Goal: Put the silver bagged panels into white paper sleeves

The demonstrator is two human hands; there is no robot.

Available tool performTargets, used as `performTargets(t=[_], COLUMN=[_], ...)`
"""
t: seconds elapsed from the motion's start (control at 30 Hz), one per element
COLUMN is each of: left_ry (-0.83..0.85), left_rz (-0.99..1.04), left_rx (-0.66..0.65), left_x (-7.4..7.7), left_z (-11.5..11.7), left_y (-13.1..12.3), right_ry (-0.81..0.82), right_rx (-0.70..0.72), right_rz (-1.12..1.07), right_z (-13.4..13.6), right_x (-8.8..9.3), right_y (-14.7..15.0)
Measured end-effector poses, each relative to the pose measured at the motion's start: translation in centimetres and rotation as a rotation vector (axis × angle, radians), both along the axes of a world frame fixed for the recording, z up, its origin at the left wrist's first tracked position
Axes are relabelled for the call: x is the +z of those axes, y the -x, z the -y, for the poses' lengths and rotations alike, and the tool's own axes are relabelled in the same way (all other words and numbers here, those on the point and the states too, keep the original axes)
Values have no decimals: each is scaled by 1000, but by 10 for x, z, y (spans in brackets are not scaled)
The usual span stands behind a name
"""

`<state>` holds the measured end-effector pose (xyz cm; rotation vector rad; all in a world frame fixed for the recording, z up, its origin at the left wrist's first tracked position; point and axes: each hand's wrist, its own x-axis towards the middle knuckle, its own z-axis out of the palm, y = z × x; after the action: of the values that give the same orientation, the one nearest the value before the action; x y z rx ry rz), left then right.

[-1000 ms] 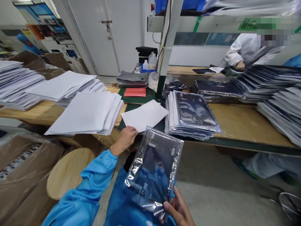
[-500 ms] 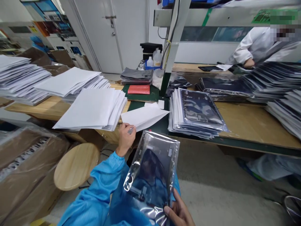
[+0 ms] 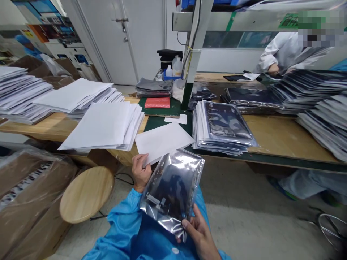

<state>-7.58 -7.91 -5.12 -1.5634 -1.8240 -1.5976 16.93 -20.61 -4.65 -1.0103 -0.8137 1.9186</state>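
Observation:
My right hand (image 3: 200, 231) is closed on the lower right corner of a clear plastic bag (image 3: 173, 187) with a flat dark panel inside. The bag is tilted above my lap, and its upper edge overlaps a white paper envelope (image 3: 164, 141). The thumb and fingers of my left hand (image 3: 141, 171) pinch the envelope's lower left corner. The envelope lies partly over the green table edge. To its right is a stack of white envelopes topped by a bagged dark panel (image 3: 226, 121). Left of it sits a pile of white envelopes (image 3: 100, 126).
More white stacks (image 3: 21, 94) stand at the far left, with a round wooden stool (image 3: 86, 195) below. A red bubble pouch (image 3: 157, 103) lies behind the envelope, near a metal post (image 3: 192, 65). Bagged panels (image 3: 311, 86) are piled right, before a person in white (image 3: 284, 50).
The bagged panel has tipped and moved slightly up toward the envelope. My left hand has shifted a little down and left, and the envelope now lies flatter with more of its face showing.

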Motion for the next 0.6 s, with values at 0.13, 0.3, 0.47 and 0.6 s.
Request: performTargets(t=[0.13,0.3,0.47,0.6], left_ry=[-12,146,127,78], left_rz=[182,466,382,288], left_rx=[164,36,92,175], left_x=[-18,-30,-36,-30], left_z=[9,25,42,44], left_y=[10,18,11,5], right_ry=[-11,-51,-59,-67], right_rx=[0,-81,-218,-281], right_rz=[-40,4,47,61], right_z=[-10,-18,-28,-32], right_x=[6,7,4,-4], right_y=[22,43,62,73])
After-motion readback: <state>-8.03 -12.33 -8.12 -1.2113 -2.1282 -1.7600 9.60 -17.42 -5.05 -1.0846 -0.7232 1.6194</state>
